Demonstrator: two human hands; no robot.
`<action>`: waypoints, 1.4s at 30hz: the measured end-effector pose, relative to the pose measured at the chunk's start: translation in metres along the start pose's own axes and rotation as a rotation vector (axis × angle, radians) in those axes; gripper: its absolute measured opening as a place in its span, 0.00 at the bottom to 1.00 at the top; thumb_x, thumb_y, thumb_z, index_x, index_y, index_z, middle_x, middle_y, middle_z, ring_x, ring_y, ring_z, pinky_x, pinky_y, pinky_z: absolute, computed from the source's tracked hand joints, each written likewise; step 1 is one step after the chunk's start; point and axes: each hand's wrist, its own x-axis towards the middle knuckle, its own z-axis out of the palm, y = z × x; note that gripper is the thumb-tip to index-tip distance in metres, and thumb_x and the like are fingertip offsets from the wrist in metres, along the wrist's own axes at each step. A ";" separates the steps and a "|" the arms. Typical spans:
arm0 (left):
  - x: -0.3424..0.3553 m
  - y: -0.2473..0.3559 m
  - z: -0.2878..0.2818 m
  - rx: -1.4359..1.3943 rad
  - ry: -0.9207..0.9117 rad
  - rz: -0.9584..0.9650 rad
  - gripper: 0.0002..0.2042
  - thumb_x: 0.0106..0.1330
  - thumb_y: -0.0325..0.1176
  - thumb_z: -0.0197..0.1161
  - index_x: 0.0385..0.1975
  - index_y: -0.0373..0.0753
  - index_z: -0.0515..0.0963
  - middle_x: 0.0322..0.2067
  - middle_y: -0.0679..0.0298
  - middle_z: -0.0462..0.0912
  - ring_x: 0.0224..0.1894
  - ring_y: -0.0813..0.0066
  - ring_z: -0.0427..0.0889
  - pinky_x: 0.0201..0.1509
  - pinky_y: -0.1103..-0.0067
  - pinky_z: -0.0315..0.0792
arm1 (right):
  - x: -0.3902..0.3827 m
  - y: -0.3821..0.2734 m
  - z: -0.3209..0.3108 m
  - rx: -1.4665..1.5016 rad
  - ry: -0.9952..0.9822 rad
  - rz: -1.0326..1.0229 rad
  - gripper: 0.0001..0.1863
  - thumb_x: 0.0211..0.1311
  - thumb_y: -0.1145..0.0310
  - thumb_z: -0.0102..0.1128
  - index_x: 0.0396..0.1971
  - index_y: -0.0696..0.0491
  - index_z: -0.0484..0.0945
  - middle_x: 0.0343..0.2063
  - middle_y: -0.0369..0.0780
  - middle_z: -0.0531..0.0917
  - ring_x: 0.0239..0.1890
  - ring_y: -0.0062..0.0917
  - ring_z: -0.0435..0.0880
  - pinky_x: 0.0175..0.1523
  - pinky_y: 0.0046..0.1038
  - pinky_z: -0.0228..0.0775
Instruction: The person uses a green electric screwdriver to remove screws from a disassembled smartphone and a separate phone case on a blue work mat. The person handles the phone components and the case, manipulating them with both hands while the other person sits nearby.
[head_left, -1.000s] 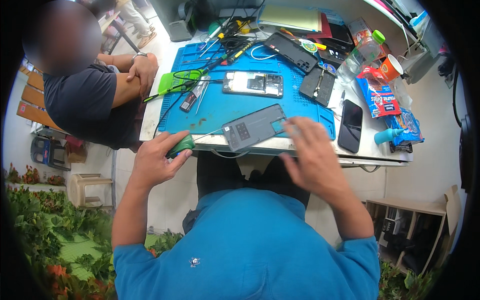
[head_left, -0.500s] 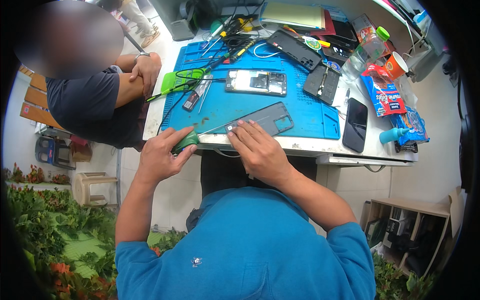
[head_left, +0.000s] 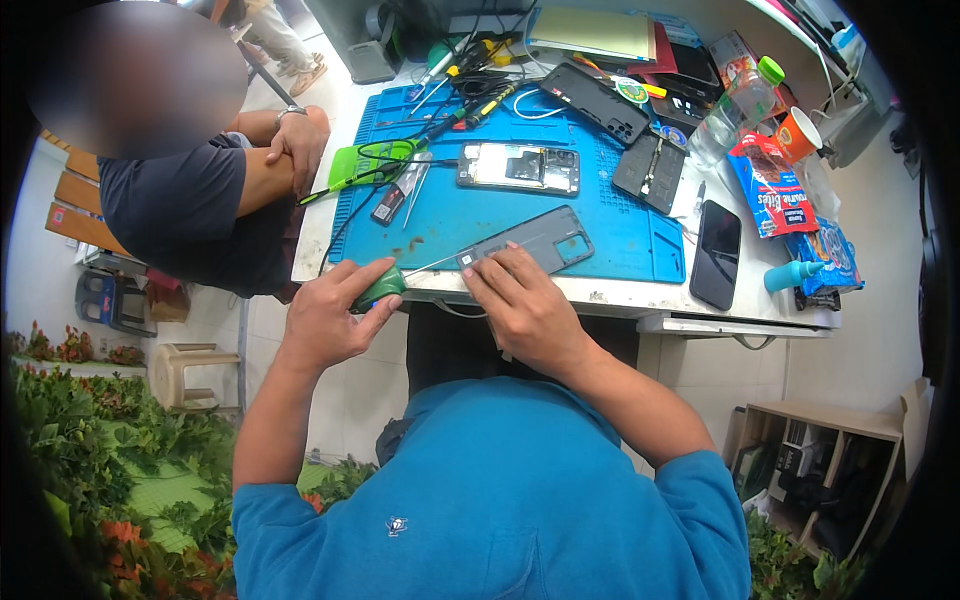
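My left hand (head_left: pixel 333 312) grips a green-handled screwdriver (head_left: pixel 385 285) at the table's near edge; its thin shaft points right to the grey phone back cover (head_left: pixel 535 241). That cover lies flat on the blue work mat (head_left: pixel 470 215). My right hand (head_left: pixel 520 305) rests with its fingertips on the cover's near left end, pressing it down. An opened phone (head_left: pixel 518 167) with its insides showing lies further back on the mat.
A seated person in a dark shirt (head_left: pixel 190 205) leans on the table's left edge with crossed arms. Tools, cables and tweezers (head_left: pixel 455 85) crowd the mat's back. A black phone (head_left: pixel 716 253), snack bags (head_left: pixel 770 190), a bottle (head_left: pixel 735 105) and an orange cup (head_left: pixel 798 132) stand on the right.
My right hand moved from the cover's right end to its left end and now presses it flat. The screwdriver tip came up to the cover's edge.
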 end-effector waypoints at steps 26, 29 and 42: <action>0.011 0.010 0.009 0.052 0.031 0.059 0.24 0.71 0.40 0.82 0.65 0.44 0.91 0.50 0.56 0.87 0.42 0.53 0.93 0.45 0.64 0.87 | -0.005 0.005 0.002 -0.039 0.042 -0.029 0.25 0.68 0.72 0.66 0.63 0.64 0.89 0.59 0.49 0.88 0.65 0.43 0.86 0.81 0.53 0.75; 0.013 0.008 0.010 0.076 0.054 0.088 0.23 0.72 0.43 0.81 0.65 0.46 0.91 0.51 0.59 0.86 0.39 0.53 0.93 0.42 0.63 0.86 | -0.005 0.005 0.000 -0.043 0.037 -0.033 0.25 0.69 0.71 0.66 0.63 0.64 0.89 0.59 0.49 0.89 0.64 0.43 0.87 0.81 0.53 0.76; -0.002 0.020 0.008 0.063 0.020 0.059 0.23 0.72 0.45 0.81 0.64 0.45 0.91 0.52 0.59 0.87 0.39 0.54 0.93 0.41 0.63 0.86 | -0.008 0.003 -0.011 0.064 0.096 -0.020 0.21 0.66 0.72 0.69 0.57 0.63 0.90 0.55 0.47 0.89 0.60 0.43 0.90 0.75 0.51 0.83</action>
